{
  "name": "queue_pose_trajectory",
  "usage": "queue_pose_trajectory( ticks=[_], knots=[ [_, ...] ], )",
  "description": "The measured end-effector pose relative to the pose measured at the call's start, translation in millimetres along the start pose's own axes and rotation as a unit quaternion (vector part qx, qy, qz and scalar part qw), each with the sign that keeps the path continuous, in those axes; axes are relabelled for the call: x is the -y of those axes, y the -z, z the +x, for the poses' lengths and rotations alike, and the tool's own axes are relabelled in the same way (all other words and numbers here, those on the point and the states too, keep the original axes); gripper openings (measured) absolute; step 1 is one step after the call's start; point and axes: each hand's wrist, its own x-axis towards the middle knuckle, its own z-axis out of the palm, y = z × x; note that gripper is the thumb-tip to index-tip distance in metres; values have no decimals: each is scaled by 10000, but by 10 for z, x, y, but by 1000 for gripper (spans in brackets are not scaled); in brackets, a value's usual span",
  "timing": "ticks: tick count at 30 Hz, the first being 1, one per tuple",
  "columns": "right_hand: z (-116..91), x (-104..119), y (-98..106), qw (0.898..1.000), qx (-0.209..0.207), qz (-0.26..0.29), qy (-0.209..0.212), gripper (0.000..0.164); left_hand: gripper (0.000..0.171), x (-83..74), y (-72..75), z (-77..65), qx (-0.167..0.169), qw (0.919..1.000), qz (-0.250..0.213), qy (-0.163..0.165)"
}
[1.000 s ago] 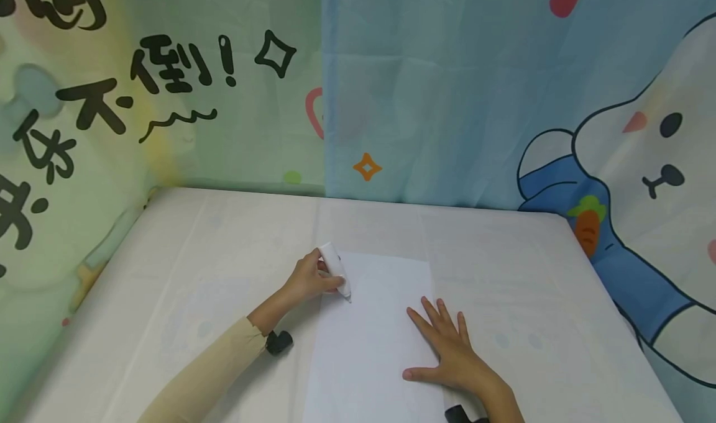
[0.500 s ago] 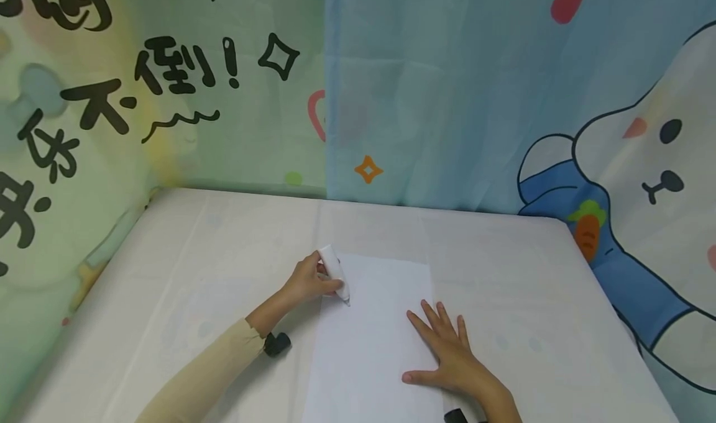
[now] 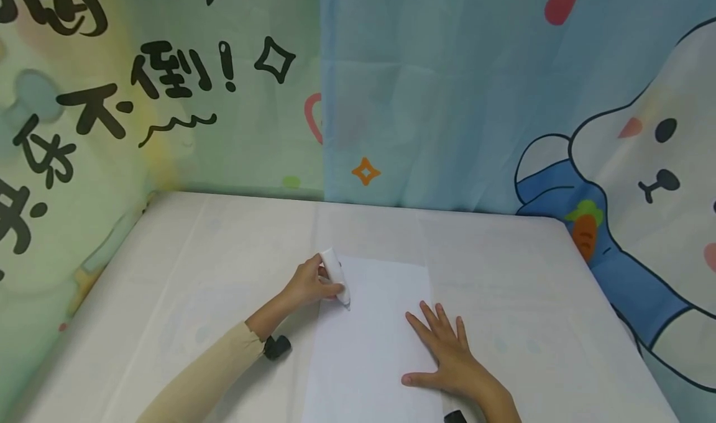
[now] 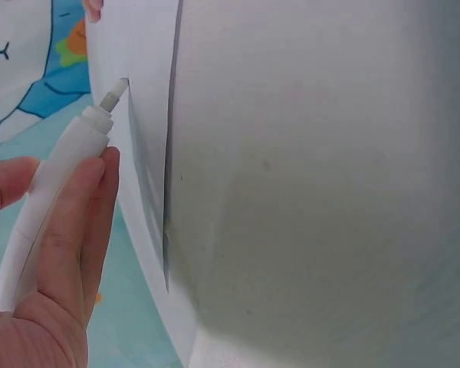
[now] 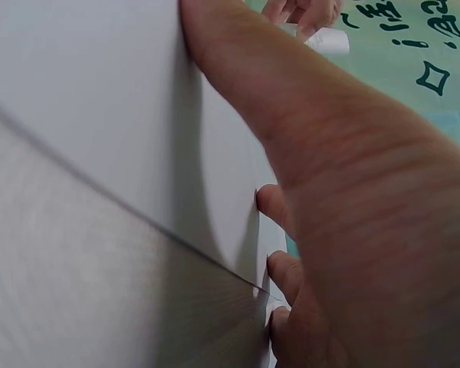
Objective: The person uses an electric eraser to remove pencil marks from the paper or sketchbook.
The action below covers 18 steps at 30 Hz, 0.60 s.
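- Head view: backdrop [image 3: 447, 69] lettered "不倒!"
- Bench [image 3: 503, 268] bearing a white paper sheet [image 3: 375, 342]
- Right hand [image 3: 450, 358], grip spread across its right edge
- Left hand [image 3: 307, 283], grip pinching white pen [image 3: 333, 269] at sheet's upper left
- Grey nib [image 4: 113, 95], clear only in left wrist view

Paper sheet [image 3: 375, 342]: thin, smooth, matt white, crisp-edged. White pen [image 3: 335, 272] at sheet's far left edge: looks like plastic, smooth, faint soft sheen; greyish nib [image 4: 110, 100] duller. Under sheet, desk covering [image 3: 503, 274]: cloth-like, matt, shallow creases, fine-grained close up. Beyond sheet, backdrop [image 3: 436, 100]: printed cloth, softly wrinkled, low sheen. Left of sheet, beige sleeve [image 3: 207, 373]: matt cloth, gathered at cuff.
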Motion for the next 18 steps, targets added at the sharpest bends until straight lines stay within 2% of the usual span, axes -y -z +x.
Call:
queue_pose_trajectory(
  ticks=[11,18],
  knots=[
    [-21,-6,-4,9997,-121,47,190,103,45,8,-10,25,-53,10000,-51,-28],
    [-15,11,24,9999,-21,80,92,104,44,-18,-6,34,-78,9999,-134,-62]
  ],
)
